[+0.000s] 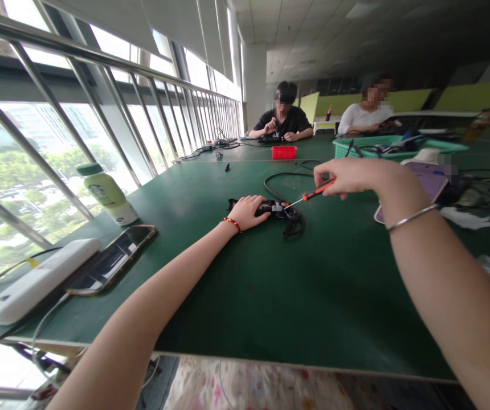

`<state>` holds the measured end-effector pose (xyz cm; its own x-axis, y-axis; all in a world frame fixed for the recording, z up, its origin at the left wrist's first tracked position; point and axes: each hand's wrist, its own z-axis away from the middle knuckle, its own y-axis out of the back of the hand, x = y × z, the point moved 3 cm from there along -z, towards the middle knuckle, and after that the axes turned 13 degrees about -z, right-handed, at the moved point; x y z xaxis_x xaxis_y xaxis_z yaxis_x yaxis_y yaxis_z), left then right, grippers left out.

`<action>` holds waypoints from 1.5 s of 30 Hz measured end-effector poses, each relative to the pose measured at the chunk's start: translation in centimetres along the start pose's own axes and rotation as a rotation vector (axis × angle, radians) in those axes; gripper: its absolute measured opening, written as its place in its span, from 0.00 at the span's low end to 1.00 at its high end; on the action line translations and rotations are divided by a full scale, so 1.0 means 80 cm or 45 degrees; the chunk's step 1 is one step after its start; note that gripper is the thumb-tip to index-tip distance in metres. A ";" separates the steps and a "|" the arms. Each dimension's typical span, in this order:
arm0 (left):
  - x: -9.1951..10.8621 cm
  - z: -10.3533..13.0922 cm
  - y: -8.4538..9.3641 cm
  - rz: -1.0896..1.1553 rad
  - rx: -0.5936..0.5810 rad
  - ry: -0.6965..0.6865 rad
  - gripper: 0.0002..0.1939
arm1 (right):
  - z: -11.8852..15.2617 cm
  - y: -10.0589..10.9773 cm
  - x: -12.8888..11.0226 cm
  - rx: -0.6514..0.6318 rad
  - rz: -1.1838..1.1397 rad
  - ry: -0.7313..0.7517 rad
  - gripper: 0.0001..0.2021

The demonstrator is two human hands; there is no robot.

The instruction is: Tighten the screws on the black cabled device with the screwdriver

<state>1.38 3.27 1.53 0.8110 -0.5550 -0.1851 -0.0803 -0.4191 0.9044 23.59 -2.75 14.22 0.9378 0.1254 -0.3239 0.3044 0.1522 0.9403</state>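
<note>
On the green table lies a black device [277, 209] with some wires showing and a black cable attached. My left hand [249, 213] is wrapped over its left part and presses it to the tabletop. My right hand [342, 175] grips an orange and black screwdriver [318, 190] by the handle, from the right and above. The screwdriver slants down to the left, its tip at the open right part of the device; whether it touches a screw is too small to tell.
Left on the table [305, 319] are a bottle [107, 196], a phone [114, 259] and a white power strip [35, 282]. Farther back are a red tray [284, 152] and a green basket [358, 149]. Right are a purple object [427, 177] and cables. Two people sit beyond.
</note>
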 end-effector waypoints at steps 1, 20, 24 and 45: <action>0.000 0.000 -0.001 -0.002 0.002 -0.002 0.20 | 0.002 -0.001 -0.001 -0.026 -0.007 -0.013 0.05; -0.001 0.000 -0.003 -0.027 0.025 -0.015 0.20 | 0.000 -0.003 -0.005 -0.070 0.041 0.082 0.11; 0.000 -0.001 -0.002 -0.027 0.023 -0.015 0.20 | 0.011 -0.008 -0.018 -0.207 -0.131 0.064 0.18; 0.000 0.000 -0.002 -0.028 0.013 -0.001 0.20 | 0.006 -0.006 -0.018 -0.032 -0.211 0.082 0.17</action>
<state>1.41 3.38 1.38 0.8121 -0.5463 -0.2051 -0.0684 -0.4382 0.8963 22.16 -3.52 14.33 0.8623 0.1592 -0.4807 0.4486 0.2004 0.8710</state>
